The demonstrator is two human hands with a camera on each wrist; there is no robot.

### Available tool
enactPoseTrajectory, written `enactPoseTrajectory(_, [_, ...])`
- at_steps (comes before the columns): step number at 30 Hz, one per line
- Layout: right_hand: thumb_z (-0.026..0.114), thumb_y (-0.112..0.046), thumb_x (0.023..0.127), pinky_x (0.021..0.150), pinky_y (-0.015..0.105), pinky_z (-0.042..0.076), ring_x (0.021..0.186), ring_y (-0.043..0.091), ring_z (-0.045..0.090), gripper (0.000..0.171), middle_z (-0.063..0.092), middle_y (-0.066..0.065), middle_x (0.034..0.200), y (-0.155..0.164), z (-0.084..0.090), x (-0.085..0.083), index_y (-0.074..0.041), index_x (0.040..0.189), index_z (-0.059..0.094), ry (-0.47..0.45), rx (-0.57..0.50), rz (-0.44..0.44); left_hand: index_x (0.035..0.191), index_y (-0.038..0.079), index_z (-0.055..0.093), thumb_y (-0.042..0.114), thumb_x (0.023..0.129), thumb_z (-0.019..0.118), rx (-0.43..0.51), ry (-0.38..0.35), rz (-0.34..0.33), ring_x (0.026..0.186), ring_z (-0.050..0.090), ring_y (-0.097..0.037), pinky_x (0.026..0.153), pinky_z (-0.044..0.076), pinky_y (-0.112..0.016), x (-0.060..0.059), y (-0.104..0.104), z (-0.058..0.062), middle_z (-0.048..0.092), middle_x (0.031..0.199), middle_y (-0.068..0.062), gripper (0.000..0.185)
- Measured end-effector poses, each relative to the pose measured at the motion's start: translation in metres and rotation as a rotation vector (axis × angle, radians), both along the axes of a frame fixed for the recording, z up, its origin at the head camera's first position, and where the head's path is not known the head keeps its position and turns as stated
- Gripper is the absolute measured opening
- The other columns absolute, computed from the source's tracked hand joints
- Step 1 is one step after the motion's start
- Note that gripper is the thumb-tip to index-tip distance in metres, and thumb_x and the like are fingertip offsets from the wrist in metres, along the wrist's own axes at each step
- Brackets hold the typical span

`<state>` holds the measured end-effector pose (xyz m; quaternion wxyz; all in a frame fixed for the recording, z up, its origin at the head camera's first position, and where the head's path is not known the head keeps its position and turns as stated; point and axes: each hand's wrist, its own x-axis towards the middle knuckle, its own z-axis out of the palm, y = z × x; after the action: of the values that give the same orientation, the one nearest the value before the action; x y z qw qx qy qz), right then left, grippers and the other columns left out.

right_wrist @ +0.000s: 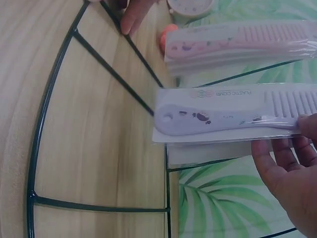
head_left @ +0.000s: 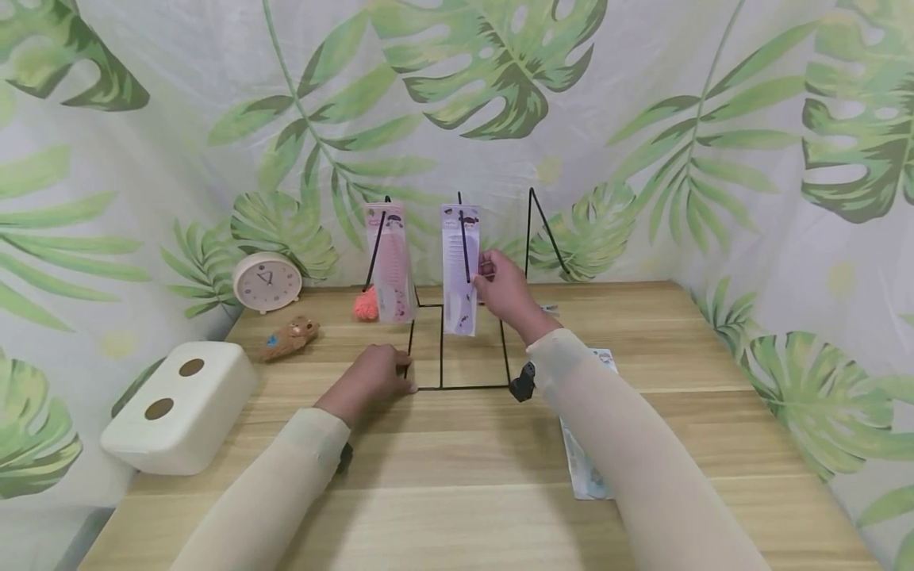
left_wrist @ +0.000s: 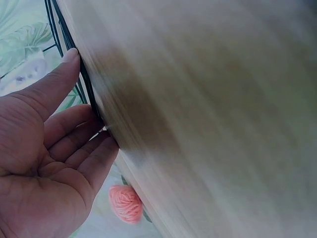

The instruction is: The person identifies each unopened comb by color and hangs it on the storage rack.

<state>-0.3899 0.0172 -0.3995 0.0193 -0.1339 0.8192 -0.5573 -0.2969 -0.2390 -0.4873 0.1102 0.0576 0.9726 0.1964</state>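
Note:
A packaged purple plastic comb [head_left: 455,305] hangs at the middle hook of a black wire rack [head_left: 464,388]. My right hand [head_left: 508,289] pinches the package's right edge between thumb and fingers. Seen from the right wrist, the comb [right_wrist: 198,119] lies under clear film on a white card, with another card edge behind it. A packaged pink comb [head_left: 391,274] hangs on the hook to the left. Down at the rack's front left corner, my left hand [head_left: 371,377] holds the base wire; the left wrist view has the thumb against the wire and the other fingers bent beside it.
Left of the rack are a coral yarn ball [head_left: 366,304], a round clock [head_left: 267,282], a brown bear-like item [head_left: 291,339] and a white box [head_left: 182,404] with two round holes. Another flat package [head_left: 581,468] lies partly under my right forearm. The right hook [head_left: 550,230] holds nothing.

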Motion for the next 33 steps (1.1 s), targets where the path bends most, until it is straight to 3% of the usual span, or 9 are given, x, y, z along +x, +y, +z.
enactPoseTrajectory(12, [0.064,-0.015,0.11,0.092,0.043,0.062,0.112,0.03,0.068,0.015,0.071,0.014,0.12,0.001,-0.004,-0.009,-0.004,0.121,0.064,0.107,0.123,-0.052,0.146,0.005,0.07,0.029,0.094,0.089,0.003,0.016,-0.017,0.144,0.057,-0.044,0.124,0.044,-0.06,-0.001,0.0,0.0,0.065,0.151,-0.023,0.061])
enactPoseTrajectory(20, [0.063,-0.016,0.111,0.089,0.041,0.06,0.108,0.027,0.066,0.017,0.07,0.013,0.119,0.0,-0.004,-0.007,-0.004,0.124,0.064,0.087,0.134,-0.05,0.144,0.005,0.071,0.03,0.093,0.089,-0.017,0.022,-0.021,0.144,0.057,-0.045,0.124,0.043,-0.06,-0.001,0.0,-0.001,0.066,0.15,-0.021,0.059])
enactPoseTrajectory(24, [0.064,-0.02,0.111,0.094,0.042,0.06,0.113,0.028,0.066,0.025,0.069,0.012,0.124,0.003,-0.002,-0.006,-0.005,0.132,0.063,0.085,0.147,-0.036,0.143,0.005,0.071,0.03,0.093,0.089,-0.021,0.025,-0.02,0.143,0.058,-0.045,0.123,0.044,-0.06,-0.001,0.0,-0.001,0.068,0.149,-0.021,0.058])
enactPoseTrajectory(28, [0.066,-0.024,0.11,0.104,0.046,0.059,0.123,0.031,0.066,0.035,0.069,0.014,0.13,0.017,0.0,0.002,-0.004,0.138,0.06,0.104,0.181,0.009,0.143,0.005,0.071,0.029,0.093,0.089,-0.021,0.029,-0.025,0.143,0.058,-0.045,0.123,0.044,-0.06,-0.001,-0.001,-0.001,0.068,0.149,-0.02,0.058])
enactPoseTrajectory(33, [0.066,-0.03,0.109,0.111,0.051,0.056,0.13,0.035,0.064,0.041,0.067,0.018,0.137,0.049,0.0,0.026,-0.004,0.14,0.057,0.109,0.273,0.072,0.144,0.004,0.071,0.03,0.093,0.089,-0.016,0.027,-0.027,0.144,0.058,-0.044,0.124,0.044,-0.06,0.0,-0.001,-0.001,0.067,0.149,-0.02,0.059])
